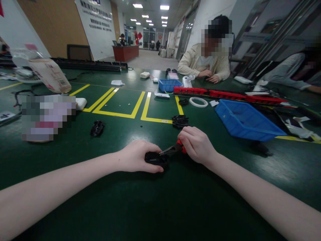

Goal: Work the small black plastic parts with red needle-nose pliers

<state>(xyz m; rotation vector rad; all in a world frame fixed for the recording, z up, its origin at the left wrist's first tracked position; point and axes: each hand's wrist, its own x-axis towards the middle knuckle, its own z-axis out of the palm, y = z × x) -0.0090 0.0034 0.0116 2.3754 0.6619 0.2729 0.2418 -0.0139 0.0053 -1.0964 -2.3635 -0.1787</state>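
Observation:
Near the middle of the green table (pixel 105 190), my left hand (pixel 136 155) grips a small black plastic part (pixel 156 159) between thumb and fingers. My right hand (pixel 197 144) is closed round the red handles of long-nose pliers (pixel 173 149). The pliers' tips touch the upper edge of the black part; whether they pinch anything there is too small to tell. Just beyond my right hand lies a dark ribbed black piece (pixel 180 121). Another crumpled-looking black piece (pixel 97 128) rests farther left.
To the right stands a blue bin (pixel 247 120), with a smaller blue bin (pixel 169 85) farther back. A white tape ring (pixel 198 102) lies near a long red strip (pixel 225 94). A bottle (pixel 50 73) leans at left. Across the table sits a person (pixel 204 63).

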